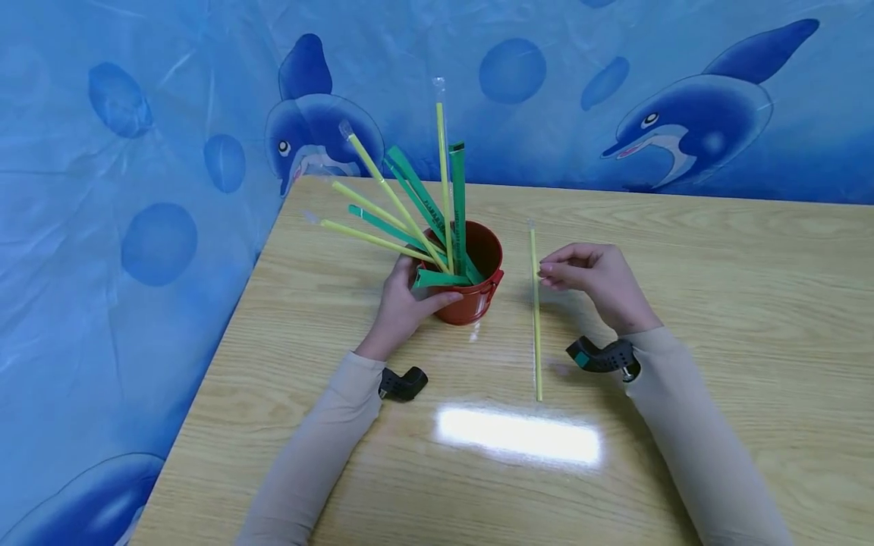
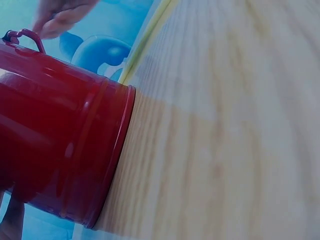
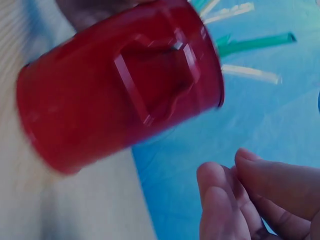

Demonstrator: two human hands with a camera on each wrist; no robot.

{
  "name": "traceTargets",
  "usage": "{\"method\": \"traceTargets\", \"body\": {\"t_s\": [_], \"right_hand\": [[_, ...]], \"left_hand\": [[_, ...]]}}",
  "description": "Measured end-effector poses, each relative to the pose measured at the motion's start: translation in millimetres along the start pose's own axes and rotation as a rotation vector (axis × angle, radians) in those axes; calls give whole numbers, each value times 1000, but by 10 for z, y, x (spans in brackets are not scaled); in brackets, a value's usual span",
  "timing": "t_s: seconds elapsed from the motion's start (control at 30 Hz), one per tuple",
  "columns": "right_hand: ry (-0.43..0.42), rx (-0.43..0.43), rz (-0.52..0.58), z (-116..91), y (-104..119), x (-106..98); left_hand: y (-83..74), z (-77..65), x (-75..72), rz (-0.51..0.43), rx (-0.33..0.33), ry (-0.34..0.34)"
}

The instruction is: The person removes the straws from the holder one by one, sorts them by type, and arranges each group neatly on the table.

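Observation:
A small red metal bucket (image 1: pixel 467 309) stands on the table, my left hand (image 1: pixel 403 311) gripping its left side with the thumb across the front. Several yellow straws (image 1: pixel 440 167) in clear wrappers and several long, narrow green packets (image 1: pixel 459 205) stick out of it, most leaning left. To the bucket's right, one yellow straw (image 1: pixel 536 326) lies lengthwise on the wood. My right hand (image 1: pixel 597 280) hovers beside that straw's upper half. In the right wrist view, the thumb and loosely bent fingers (image 3: pixel 220 200) come close together with nothing visible between them.
The light wood table (image 1: pixel 751 341) reaches back to a blue sheet (image 1: pixel 437 45) printed with dolphins. A bright glare patch (image 1: pixel 519 436) shines on the tabletop near the front. Each wrist wears a black camera band (image 1: pixel 604 356).

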State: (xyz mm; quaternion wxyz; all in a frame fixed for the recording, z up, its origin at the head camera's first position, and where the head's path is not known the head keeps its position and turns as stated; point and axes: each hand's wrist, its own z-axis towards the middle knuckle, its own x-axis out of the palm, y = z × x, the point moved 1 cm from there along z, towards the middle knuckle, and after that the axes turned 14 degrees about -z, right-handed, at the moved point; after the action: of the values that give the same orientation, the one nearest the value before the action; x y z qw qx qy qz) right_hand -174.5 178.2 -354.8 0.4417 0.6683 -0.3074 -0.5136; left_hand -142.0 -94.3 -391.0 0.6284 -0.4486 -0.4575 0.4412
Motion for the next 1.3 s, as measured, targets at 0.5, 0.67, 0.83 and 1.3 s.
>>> {"method": "traceTargets", "body": {"t_s": [0.5,0.67,0.83,1.3], "right_hand": [[-81,-137,117,407,598,305],[-67,-169,128,515,717,412],[-64,-189,104,571,806,476],[-44,-183,-77,730,990,654]], "left_hand": [[-20,18,-20,55,9,-2],[-18,17,-22,82,9,-6],[-8,19,-20,95,29,-2],[4,21,-9,85,15,-10]]}}
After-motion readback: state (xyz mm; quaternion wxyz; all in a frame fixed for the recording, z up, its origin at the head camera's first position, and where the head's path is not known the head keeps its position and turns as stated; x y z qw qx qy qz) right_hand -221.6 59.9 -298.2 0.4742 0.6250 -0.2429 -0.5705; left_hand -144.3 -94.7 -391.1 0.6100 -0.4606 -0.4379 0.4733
